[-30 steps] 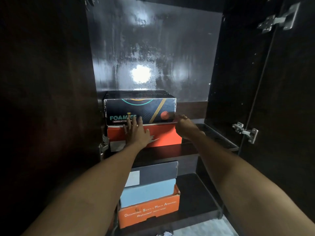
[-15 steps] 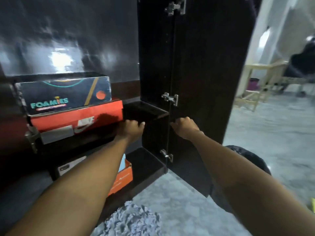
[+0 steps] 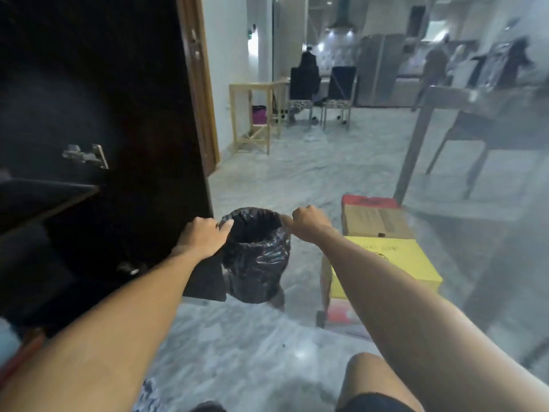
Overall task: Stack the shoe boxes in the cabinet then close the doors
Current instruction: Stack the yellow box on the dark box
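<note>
A bare knee (image 3: 371,379) shows at the bottom edge above the grey marbled floor (image 3: 252,346). Both forearms reach forward. The left hand (image 3: 205,236) grips the outer edge of the dark brown wooden cabinet door (image 3: 142,144), fingers curled round it. The right hand (image 3: 309,223) is clenched into a loose fist in the air, apart from the door, and grasps nothing that can be seen. Just beyond the hands stands a round bin lined with a black plastic bag (image 3: 255,257). To its right, on the floor, a yellow cardboard shoe box (image 3: 395,263) lies on a red box (image 3: 341,316), with a brown cardboard box with a red end (image 3: 374,218) behind it. Inside the cabinet a dark shelf (image 3: 44,194) and a metal hinge (image 3: 86,156) show. Farther off stand a pale wooden frame (image 3: 252,114) and two dark chairs (image 3: 320,87).
</note>
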